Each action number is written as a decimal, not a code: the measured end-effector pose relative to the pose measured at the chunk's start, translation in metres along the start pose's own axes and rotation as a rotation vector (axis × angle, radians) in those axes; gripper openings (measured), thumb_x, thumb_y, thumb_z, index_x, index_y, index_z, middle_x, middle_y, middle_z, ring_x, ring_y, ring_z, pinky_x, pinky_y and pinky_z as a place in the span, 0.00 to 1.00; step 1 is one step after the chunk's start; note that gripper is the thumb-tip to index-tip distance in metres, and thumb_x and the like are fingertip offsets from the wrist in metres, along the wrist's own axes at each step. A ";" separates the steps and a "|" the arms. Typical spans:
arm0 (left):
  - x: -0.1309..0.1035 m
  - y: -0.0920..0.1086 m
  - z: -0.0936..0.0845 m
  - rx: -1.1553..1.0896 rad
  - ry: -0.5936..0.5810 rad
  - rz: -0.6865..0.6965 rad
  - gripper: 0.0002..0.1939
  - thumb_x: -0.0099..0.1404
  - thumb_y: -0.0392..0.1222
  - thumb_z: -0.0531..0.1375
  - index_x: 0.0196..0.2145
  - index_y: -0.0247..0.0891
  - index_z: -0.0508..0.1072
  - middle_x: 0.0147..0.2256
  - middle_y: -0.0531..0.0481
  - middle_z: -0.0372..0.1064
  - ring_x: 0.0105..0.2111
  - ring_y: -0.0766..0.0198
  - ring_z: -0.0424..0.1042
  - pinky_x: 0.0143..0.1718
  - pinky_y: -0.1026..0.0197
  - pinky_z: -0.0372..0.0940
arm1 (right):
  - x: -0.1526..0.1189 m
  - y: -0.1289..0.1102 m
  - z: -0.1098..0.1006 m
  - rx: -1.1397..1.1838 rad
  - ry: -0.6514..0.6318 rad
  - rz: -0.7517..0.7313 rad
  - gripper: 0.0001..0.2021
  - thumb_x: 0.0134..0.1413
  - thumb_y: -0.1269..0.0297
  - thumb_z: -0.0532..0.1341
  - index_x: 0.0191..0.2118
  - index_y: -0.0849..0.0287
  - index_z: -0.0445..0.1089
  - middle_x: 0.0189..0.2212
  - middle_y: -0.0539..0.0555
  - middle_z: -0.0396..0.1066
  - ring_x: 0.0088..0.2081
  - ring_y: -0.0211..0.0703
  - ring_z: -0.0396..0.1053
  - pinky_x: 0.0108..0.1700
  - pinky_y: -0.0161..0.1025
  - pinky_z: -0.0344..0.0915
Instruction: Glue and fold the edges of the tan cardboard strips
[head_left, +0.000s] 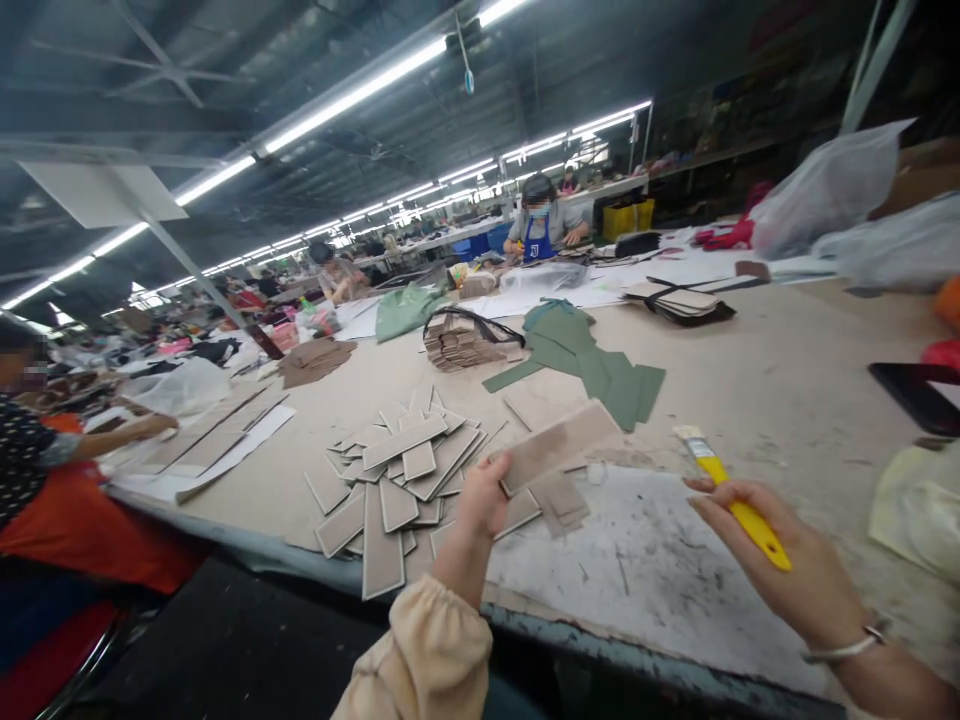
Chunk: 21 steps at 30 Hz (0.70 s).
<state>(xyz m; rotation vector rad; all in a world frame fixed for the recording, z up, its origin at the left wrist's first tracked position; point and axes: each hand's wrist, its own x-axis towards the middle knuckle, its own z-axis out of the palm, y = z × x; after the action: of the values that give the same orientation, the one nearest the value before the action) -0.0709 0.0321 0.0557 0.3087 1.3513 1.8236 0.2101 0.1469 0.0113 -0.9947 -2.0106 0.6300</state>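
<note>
My left hand [480, 500] grips one end of a flat beige rectangular panel [566, 445], holding it tilted above the table. Between the fingers of my right hand [780, 555] is a paintbrush [720, 480] with a yellow handle and pale bristles, pointing away from me. Left of my left hand lies a loose heap of beige strips with pale edges [405, 445]. A few thin brownish pieces [561, 500] rest under the held panel. Stained white paper [630, 550] covers the table between my hands.
Green cut pieces [585, 350] and a bound bundle of brown pieces [469, 340] lie farther back. A dark phone-like object [915, 395] and a pale yellowish bag or container [919, 505] are at the right. One co-worker [30, 430] sits at the left; another [544, 225] works across the table.
</note>
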 end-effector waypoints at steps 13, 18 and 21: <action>0.033 0.004 -0.027 0.205 0.145 -0.054 0.16 0.61 0.47 0.59 0.42 0.33 0.68 0.46 0.35 0.70 0.44 0.57 0.73 0.44 0.56 0.69 | 0.001 -0.011 -0.005 -0.031 0.019 -0.061 0.14 0.55 0.47 0.57 0.35 0.52 0.64 0.42 0.50 0.75 0.39 0.47 0.75 0.34 0.40 0.71; 0.036 -0.013 -0.013 0.593 0.039 0.078 0.24 0.53 0.46 0.66 0.45 0.34 0.69 0.48 0.37 0.69 0.49 0.52 0.69 0.52 0.51 0.61 | -0.001 -0.012 -0.007 -0.040 0.029 -0.122 0.11 0.56 0.52 0.58 0.34 0.53 0.64 0.40 0.53 0.75 0.39 0.47 0.75 0.36 0.39 0.70; 0.042 -0.021 -0.013 0.873 -0.007 0.151 0.29 0.44 0.41 0.70 0.45 0.34 0.70 0.53 0.36 0.64 0.57 0.46 0.59 0.59 0.49 0.49 | -0.003 -0.013 -0.010 -0.041 0.015 -0.147 0.09 0.57 0.55 0.58 0.34 0.54 0.64 0.39 0.54 0.75 0.40 0.47 0.74 0.38 0.40 0.70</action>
<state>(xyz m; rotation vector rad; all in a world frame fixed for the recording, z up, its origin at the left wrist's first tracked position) -0.0955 0.0556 0.0213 0.8812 2.1055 1.2342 0.2135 0.1382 0.0246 -0.8635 -2.0684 0.5023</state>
